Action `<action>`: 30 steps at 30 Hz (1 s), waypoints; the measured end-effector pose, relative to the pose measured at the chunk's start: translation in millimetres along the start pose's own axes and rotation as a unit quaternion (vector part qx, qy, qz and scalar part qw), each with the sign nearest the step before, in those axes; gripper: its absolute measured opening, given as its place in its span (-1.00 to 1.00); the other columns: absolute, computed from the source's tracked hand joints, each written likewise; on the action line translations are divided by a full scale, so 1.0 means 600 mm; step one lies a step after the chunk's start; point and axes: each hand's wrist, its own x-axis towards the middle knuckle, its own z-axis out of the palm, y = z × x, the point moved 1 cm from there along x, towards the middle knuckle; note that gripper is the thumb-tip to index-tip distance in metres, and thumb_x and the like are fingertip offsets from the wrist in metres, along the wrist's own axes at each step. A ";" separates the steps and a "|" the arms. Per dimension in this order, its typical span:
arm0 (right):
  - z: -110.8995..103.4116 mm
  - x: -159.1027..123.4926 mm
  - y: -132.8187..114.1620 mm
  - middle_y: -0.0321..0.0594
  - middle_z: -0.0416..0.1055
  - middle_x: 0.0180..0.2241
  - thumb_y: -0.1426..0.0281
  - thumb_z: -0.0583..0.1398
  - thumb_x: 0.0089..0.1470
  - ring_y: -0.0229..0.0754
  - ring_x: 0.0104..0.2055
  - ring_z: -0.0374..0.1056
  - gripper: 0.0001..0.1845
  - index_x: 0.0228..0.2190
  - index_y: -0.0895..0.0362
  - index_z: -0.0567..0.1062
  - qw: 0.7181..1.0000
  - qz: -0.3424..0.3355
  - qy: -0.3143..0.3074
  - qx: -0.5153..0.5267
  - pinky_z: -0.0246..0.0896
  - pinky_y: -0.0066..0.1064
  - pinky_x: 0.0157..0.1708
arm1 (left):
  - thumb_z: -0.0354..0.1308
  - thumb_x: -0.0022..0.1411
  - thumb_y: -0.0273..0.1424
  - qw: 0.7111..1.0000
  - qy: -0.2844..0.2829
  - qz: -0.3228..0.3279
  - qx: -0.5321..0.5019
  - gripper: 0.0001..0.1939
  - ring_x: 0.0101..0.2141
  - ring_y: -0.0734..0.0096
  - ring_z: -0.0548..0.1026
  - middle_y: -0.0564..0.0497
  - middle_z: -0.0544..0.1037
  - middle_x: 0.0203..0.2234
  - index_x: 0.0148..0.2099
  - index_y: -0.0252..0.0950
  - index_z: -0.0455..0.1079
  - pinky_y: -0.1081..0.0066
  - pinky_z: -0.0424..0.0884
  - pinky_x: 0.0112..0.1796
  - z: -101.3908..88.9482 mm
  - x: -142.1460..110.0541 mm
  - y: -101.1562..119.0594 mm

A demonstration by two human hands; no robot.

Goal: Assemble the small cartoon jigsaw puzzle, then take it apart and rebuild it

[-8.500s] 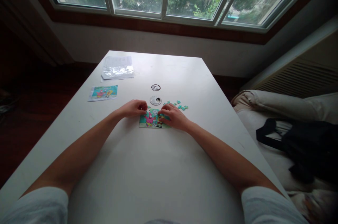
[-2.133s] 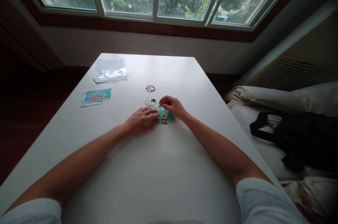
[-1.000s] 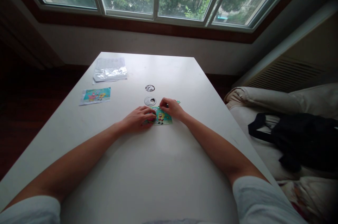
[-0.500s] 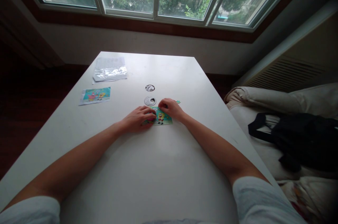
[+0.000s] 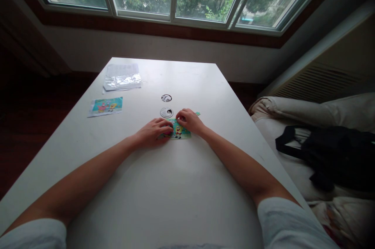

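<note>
1. The puzzle (image 5: 182,131) is lying flat on the tabletop (image 5: 152,186), between the two hands.
2. The left hand (image 5: 155,131) is resting over the puzzle's left part, fingers bent and hiding the picture there; whether the thumb is gripping, I cannot tell.
3. The right hand (image 5: 189,120) is bending its fingertips close together at the puzzle's far edge, covering the far right corner; whether they are clamping a piece, I cannot tell.
4. One loose piece (image 5: 198,113) is lying beyond the puzzle's right end, just past the right hand.
5. The near disc (image 5: 166,112) is sitting just beyond the puzzle, closely crowding its far side; the far disc (image 5: 166,98) is lying farther out.
6. The card (image 5: 107,106) is lying well left of the puzzle, showing a similar cartoon.
7. The plastic bag (image 5: 122,77) is lying beyond and left of the puzzle, catching light.
8. Well right of the puzzle, off the tabletop, a dark bundle (image 5: 340,159) is lying on a pale seat (image 5: 293,110).
</note>
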 end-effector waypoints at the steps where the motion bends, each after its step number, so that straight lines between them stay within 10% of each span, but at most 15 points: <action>1: -0.001 0.000 0.000 -0.25 0.37 -0.37 0.49 0.23 0.11 -0.16 -0.25 0.25 -0.90 -0.31 0.08 0.55 1.000 0.002 0.000 -0.002 0.12 -0.37 -0.20 | 0.15 0.32 -0.29 1.000 0.000 0.000 0.000 -0.69 0.10 0.17 0.38 -0.04 0.47 0.10 0.10 -0.11 0.41 0.19 0.32 0.12 0.000 0.000 0.000; 30: 0.003 0.000 0.001 -0.22 0.39 -0.32 0.39 0.29 0.15 -0.11 -0.19 0.25 -0.94 -0.28 0.05 0.57 0.999 0.009 0.005 -0.038 0.13 -0.32 -0.14 | 0.15 0.32 -0.27 1.000 0.005 0.000 -0.003 -0.70 0.10 0.18 0.39 -0.05 0.48 0.09 0.09 -0.10 0.42 0.18 0.33 0.13 0.001 0.000 -0.002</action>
